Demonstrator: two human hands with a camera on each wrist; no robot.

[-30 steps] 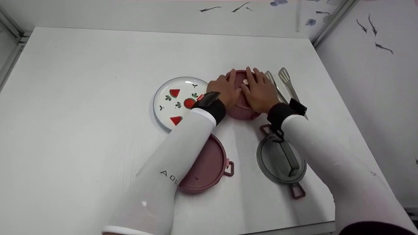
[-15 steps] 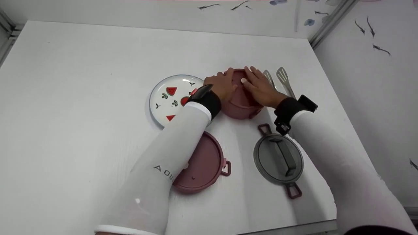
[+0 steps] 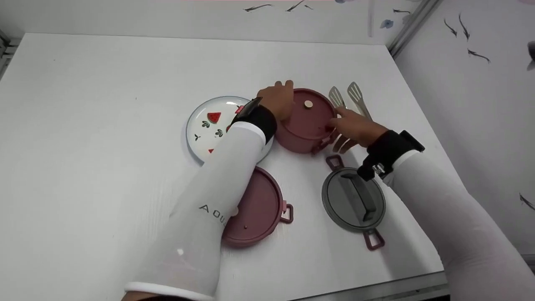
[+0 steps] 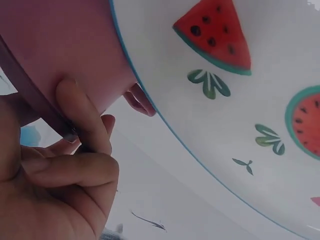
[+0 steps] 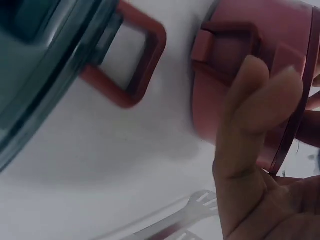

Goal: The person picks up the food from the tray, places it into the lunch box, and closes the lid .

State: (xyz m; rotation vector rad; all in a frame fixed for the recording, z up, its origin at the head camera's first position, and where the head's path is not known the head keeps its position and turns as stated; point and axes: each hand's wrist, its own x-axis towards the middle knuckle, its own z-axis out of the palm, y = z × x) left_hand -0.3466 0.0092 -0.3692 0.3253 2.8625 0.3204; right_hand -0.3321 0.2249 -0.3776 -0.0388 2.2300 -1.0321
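Observation:
A dark red round lunch box (image 3: 307,119) with a lid and a small pale knob stands at the back right of the table. My left hand (image 3: 278,98) grips its left side. In the left wrist view the left fingers (image 4: 82,115) curl round the lid's rim and one fingertip lies against the wall. On the other side, my right hand (image 3: 355,127) pinches the lid's rim with thumb and forefinger. The remaining right fingers (image 5: 245,115) hang beside the wall, near a clip handle (image 5: 230,47). The contact beyond the rim is partly hidden.
A white plate (image 3: 198,125) with watermelon pictures sits left of the box. Another dark red round box (image 3: 261,213) lies partly under the left forearm. At the front right is a grey lidded box (image 3: 340,200) with red handles. Two slotted turners (image 3: 355,92) lie at the right.
Both hands were spread on top of the lid. The left has moved to the left rim, and the right has slid down to the right rim, uncovering the lid and knob.

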